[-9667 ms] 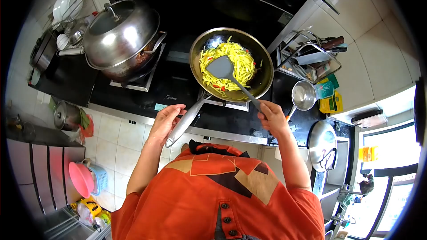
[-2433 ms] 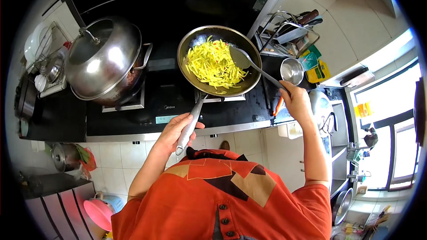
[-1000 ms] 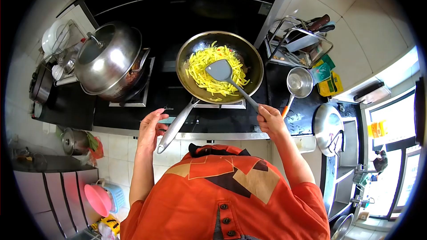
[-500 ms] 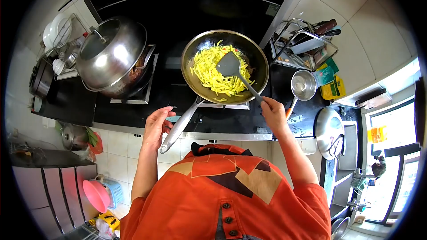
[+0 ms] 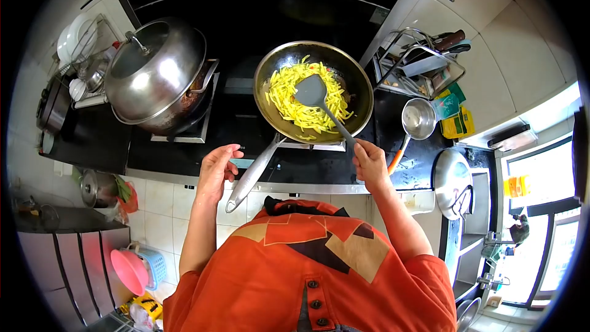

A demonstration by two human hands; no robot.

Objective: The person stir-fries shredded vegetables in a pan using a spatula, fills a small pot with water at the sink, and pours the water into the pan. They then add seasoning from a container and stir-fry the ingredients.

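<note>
A dark frying pan (image 5: 362,101) sits on the stove, its long grey handle (image 5: 253,178) slanting toward me. Yellow-green shredded vegetable strips (image 5: 283,95) with a few red bits lie in it. My right hand (image 5: 370,163) is closed around the end of a grey spatula (image 5: 311,91), whose flat blade rests on the strips. To the left of the pan handle, my left hand (image 5: 216,169) hovers at the stove's front edge, fingers loosely bent and apart, holding nothing.
A large lidded steel pot (image 5: 153,74) stands on the left burner. Right of the pan are a small steel ladle (image 5: 419,118) with an orange handle, a knife rack (image 5: 424,64) and seasoning packets (image 5: 458,123). A round steel lid (image 5: 453,183) leans farther right.
The spatula blade has shifted slightly left over the strips. My right hand has moved a little left and down with it. My left hand stays beside the pan handle.
</note>
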